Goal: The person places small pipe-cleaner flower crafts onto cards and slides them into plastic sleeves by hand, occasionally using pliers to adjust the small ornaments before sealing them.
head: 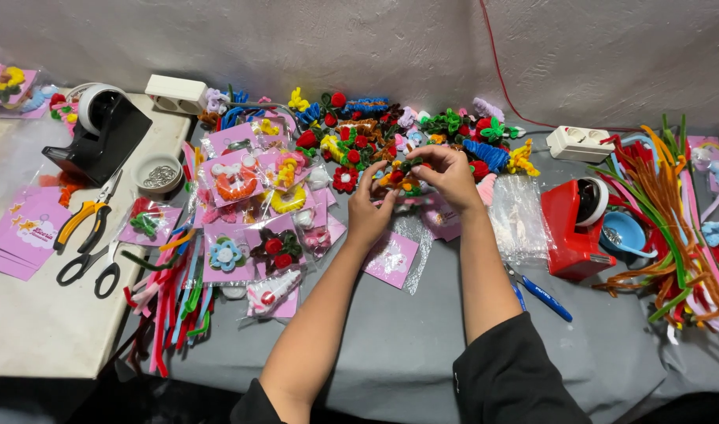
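Observation:
My left hand (369,206) and my right hand (447,174) meet over the middle of the grey cloth (391,345), both pinching one small pipe-cleaner flower (401,177) with red, orange and green parts. Beyond my fingers lies a heap of finished pipe-cleaner flowers (391,129) in many colours. Just under my hands rests a pink backing card in a clear bag (392,257). More packed flowers on pink cards (249,212) spread to the left of my left forearm.
A red tape dispenser (575,228) and a bundle of loose pipe cleaners (665,212) lie right. A black tape dispenser (100,133), pliers (84,220), scissors (92,267) and a bowl of rings (159,174) are left. Blue pens (541,297) lie by my right arm.

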